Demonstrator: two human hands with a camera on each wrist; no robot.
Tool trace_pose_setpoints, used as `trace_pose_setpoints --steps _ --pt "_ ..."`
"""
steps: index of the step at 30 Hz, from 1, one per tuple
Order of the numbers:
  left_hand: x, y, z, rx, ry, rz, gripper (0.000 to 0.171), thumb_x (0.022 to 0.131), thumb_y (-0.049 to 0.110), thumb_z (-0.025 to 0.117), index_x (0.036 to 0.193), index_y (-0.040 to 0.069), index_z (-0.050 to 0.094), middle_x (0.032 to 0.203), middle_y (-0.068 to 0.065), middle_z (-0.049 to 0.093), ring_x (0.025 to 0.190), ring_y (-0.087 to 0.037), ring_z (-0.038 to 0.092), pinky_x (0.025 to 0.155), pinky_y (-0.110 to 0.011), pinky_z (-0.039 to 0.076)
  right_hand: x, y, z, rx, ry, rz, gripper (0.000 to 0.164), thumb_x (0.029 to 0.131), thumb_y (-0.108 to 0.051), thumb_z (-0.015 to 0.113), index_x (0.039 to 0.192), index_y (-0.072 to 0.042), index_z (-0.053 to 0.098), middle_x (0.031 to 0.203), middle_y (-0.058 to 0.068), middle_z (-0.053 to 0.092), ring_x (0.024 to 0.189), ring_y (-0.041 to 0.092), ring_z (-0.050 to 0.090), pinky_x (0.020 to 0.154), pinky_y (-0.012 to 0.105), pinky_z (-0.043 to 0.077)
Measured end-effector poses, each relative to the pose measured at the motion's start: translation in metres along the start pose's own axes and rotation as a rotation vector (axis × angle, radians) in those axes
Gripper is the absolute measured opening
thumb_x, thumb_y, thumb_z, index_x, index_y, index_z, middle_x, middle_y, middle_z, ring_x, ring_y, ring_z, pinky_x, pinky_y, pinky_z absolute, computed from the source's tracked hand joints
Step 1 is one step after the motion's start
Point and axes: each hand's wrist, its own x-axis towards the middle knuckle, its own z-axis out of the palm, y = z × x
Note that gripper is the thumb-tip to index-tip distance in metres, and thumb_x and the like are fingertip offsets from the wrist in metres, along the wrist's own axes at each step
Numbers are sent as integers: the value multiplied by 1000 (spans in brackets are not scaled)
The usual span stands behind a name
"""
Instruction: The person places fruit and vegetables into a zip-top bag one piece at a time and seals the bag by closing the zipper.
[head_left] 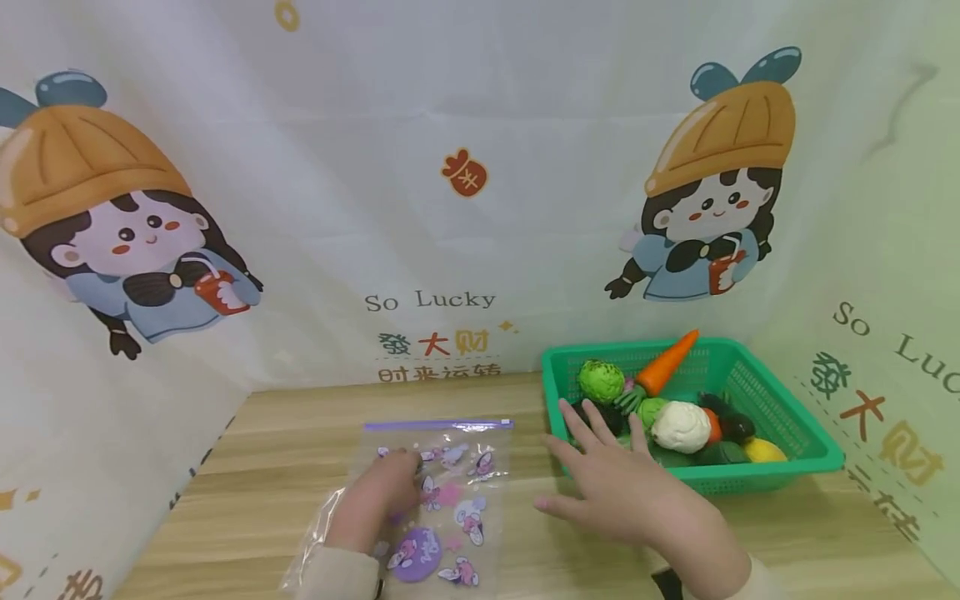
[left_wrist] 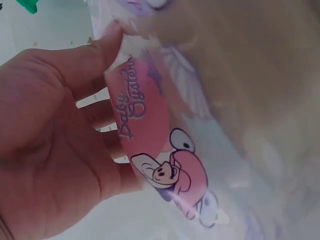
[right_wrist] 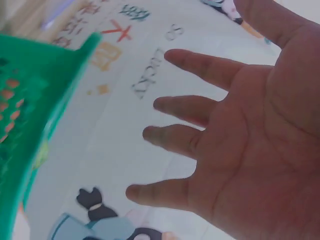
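A green basket of toy-like vegetables sits at about one to two o'clock from my right hand, its long axis running roughly nine to three. My right hand is the nearer one; in the head view it overlaps the basket's near-left corner. Inside, an orange carrot points toward one o'clock, and a white cauliflower lies at about two o'clock from that hand. My right fingers are spread wide apart and the palm is bare; I cannot tell whether they touch the rim. At nine o'clock from it, a clear printed bag lies on the table, its purple zip strip along the twelve o'clock edge. My left hand pinches the bag's film between thumb and fingers.
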Motion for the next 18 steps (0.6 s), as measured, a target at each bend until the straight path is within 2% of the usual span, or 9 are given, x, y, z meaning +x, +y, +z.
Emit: trace_pose_setpoints --steps 4,9,11,15,18 --pt "2 -1 1 -23 -8 19 22 77 9 75 95 4 64 82 -5 60 76 -23 59 75 -45 54 9 -10 -5 2 -1 -59 80 87 -74 40 149 -24 36 160 7 3 143 31 -2 105 73 4" --pt "3 -7 1 -31 -3 26 17 76 1 69 91 8 63 75 -1 59 70 -19 56 69 -41 54 13 -15 -7 64 -34 -115 77 89 -71 41 149 -23 36 160 9 6 143 33 3 106 71 6" --pt "1 -11 -1 -80 -7 42 20 75 -4 66 90 9 63 75 -1 58 68 -18 56 65 -38 54 14 -16 -6 75 -43 -114 75 90 -70 42 149 -24 36 159 9 7 143 33 5 107 70 8" --pt "-4 -15 -17 -217 -16 102 34 67 -14 64 94 8 63 78 -2 59 69 -17 56 61 -33 54 17 -13 -4 82 -33 -63 75 89 -68 46 147 -21 40 157 11 20 142 32 16 108 66 15" --pt "-8 -17 -36 -258 17 169 32 73 -11 64 99 8 63 81 -2 61 74 -16 57 66 -33 55 19 -8 -7 65 3 -18 74 90 -66 47 144 -15 45 151 12 35 137 31 31 107 60 28"
